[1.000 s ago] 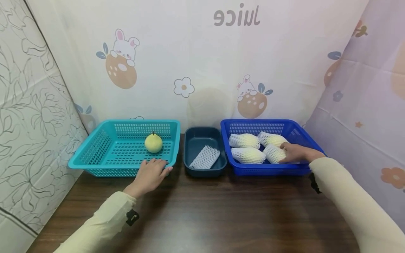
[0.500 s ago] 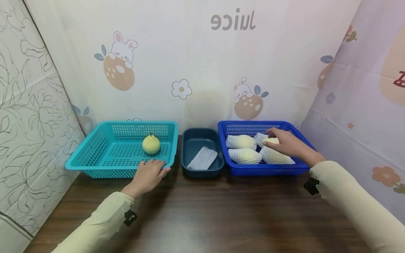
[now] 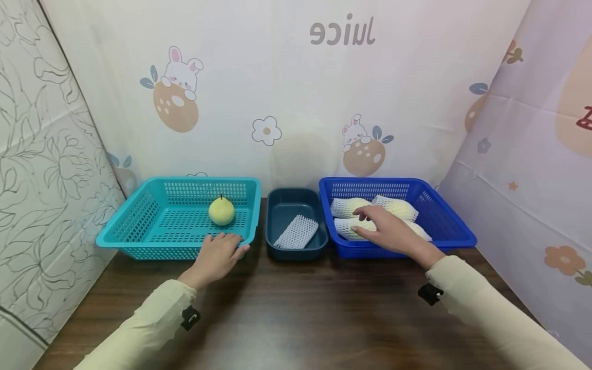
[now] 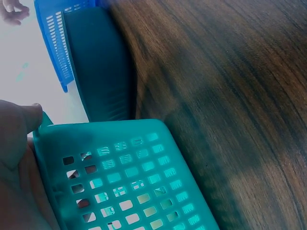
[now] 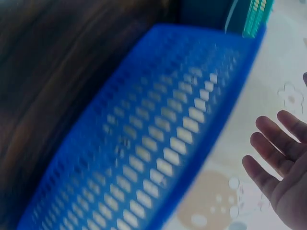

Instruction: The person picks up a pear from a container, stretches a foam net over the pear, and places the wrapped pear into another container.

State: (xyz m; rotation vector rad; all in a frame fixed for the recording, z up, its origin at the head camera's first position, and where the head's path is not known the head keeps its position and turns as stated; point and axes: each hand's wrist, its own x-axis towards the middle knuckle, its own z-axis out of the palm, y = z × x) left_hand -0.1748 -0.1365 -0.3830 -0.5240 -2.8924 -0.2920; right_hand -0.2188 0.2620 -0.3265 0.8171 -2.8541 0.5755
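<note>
My left hand rests over the front rim of the teal basket, near its right corner. In the left wrist view its thumb lies at the rim, while the fingers are hidden behind the wall. A yellow-green pear with a dark stem sits bare in that basket. My right hand hovers with loosely spread fingers over the blue basket, holding nothing. Beneath it lie several pale yellow fruits in white foam nets; the hand partly covers the front ones.
Between the baskets stands a dark blue-green tub with a loose white foam net in it. All three containers line the back of the brown wooden table, against a printed curtain. Another patterned sheet hangs at the right.
My right hand has let go of the front right netted fruit and moved left over the others, rising out of the basket. My left hand stays on the teal rim.
</note>
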